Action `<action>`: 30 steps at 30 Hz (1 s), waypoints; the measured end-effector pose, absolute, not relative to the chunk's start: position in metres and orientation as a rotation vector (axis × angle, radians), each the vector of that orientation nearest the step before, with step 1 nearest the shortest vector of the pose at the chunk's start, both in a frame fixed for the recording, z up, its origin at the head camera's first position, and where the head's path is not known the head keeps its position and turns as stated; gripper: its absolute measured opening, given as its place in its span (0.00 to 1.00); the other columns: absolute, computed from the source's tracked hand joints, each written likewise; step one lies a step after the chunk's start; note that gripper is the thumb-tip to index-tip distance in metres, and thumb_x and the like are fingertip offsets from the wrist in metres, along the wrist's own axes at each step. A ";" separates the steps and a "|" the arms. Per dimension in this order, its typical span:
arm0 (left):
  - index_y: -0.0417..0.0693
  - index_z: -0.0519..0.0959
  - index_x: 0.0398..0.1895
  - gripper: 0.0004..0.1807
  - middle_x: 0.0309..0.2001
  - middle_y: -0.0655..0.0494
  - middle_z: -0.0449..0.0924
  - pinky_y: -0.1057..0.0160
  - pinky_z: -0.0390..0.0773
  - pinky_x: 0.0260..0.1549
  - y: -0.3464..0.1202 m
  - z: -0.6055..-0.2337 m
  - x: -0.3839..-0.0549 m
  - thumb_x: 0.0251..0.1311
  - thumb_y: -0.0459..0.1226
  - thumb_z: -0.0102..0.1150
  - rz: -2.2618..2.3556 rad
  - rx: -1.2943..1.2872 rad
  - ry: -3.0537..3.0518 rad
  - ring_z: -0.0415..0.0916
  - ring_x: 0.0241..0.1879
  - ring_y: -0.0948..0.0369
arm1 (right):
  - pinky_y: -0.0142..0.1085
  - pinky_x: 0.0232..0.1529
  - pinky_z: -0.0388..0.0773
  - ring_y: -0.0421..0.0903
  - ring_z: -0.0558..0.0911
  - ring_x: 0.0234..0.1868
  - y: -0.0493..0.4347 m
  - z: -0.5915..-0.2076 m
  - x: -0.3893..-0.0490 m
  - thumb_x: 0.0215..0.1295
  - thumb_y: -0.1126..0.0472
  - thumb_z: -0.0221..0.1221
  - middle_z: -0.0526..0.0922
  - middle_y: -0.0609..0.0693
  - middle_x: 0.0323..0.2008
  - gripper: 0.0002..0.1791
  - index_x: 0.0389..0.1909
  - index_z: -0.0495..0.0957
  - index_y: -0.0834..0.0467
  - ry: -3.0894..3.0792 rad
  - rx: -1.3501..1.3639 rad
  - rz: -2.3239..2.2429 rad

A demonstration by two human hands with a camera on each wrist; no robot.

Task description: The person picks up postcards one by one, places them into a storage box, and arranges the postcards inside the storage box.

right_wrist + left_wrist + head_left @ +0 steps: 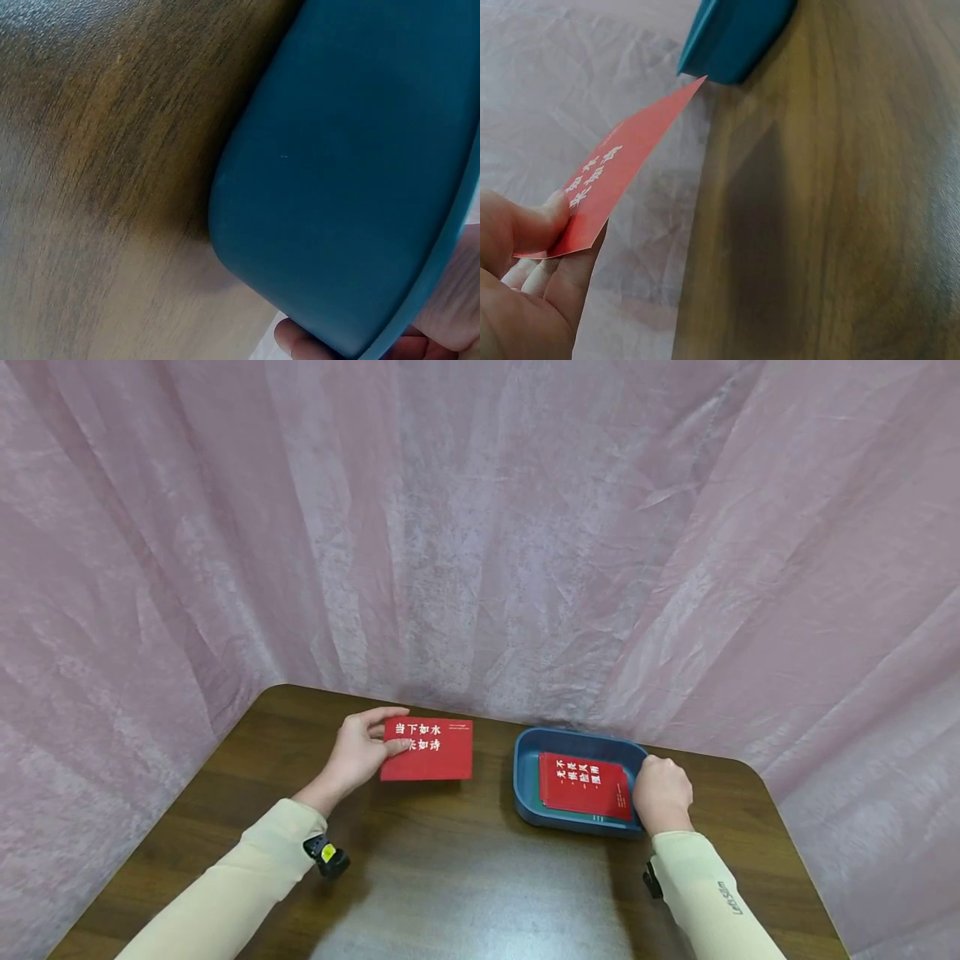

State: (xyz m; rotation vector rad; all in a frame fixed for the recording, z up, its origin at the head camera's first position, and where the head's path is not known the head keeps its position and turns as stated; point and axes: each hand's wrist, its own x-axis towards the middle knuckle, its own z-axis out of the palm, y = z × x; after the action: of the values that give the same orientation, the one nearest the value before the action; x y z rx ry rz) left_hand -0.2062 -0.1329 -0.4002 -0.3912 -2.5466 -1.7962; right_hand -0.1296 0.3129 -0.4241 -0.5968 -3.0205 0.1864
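A red card [442, 762] printed with white characters is pinched between the thumb and fingers of my left hand [357, 750]. In the left wrist view the thumb lies on the printed face of the card [630, 161], which is held above the table. To the right, a blue plastic tray [525, 793] stands on the table. Inside it lies another red card [585, 787] with white characters, on top of a green item mostly hidden below. My right hand [663, 795] grips the tray's right rim, with fingertips on the outer wall in the right wrist view.
The brown wooden table [450, 877] has rounded back corners. Right behind it hangs a pink velvet curtain [480, 543]. Both forearms wear cream sleeves, and a dark wrist camera [327, 857] sits under the left one.
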 end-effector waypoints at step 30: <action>0.40 0.78 0.46 0.14 0.38 0.44 0.84 0.65 0.80 0.24 -0.064 -0.355 -0.201 0.61 0.39 0.58 -2.153 -0.147 -2.241 0.81 0.27 0.65 | 0.54 0.21 0.77 0.64 0.80 0.29 0.315 -0.423 -0.127 0.56 0.65 0.57 0.80 0.72 0.35 0.14 0.38 0.76 0.72 -2.995 -0.600 0.159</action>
State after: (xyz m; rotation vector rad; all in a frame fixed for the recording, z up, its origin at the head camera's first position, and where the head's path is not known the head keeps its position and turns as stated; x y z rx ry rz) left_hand -0.2010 -0.0642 -0.3554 -0.1470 -2.2415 -2.1529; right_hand -0.1271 0.3154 -0.4225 -0.6003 -2.9946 0.1588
